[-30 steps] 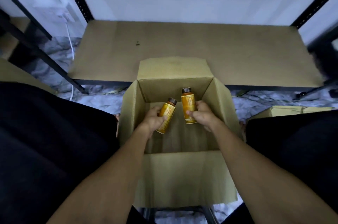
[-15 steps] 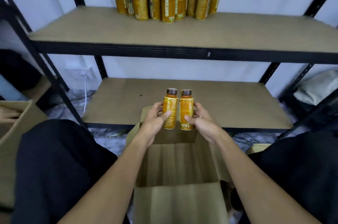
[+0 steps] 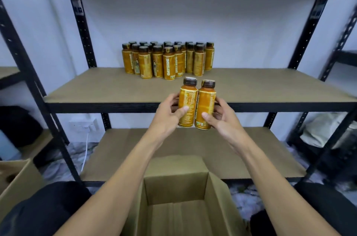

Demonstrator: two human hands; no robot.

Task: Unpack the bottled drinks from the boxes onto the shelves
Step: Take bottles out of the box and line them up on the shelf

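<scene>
Two bottles are held upright, side by side and touching, near the middle of the view. They are in the air just in front of the middle shelf [image 3: 96,89], caps above its front edge and bases below it. The left hand [image 3: 167,118] grips the left bottle [image 3: 187,100], with the thumb across the label and the fingers curled round the far side. The right hand [image 3: 224,120] grips the right bottle [image 3: 206,103] the same way. Both bottles have orange labels and dark caps.

At 11 o'clock from the pair, a cluster [image 3: 168,60] of matching bottles stands in rows at the back of that shelf, near the white wall.

At 6 o'clock, below the forearms, an open box [image 3: 173,187] sits with its flaps raised, between the person's dark-clothed knees. Beyond it lies the lower shelf [image 3: 119,150].

At 8 o'clock a white cable [image 3: 85,150] hangs to the floor. Further out, at the left edge, is a second box [image 3: 17,178]. At 4 o'clock a pale bag [image 3: 324,131] rests on the neighbouring rack.
</scene>
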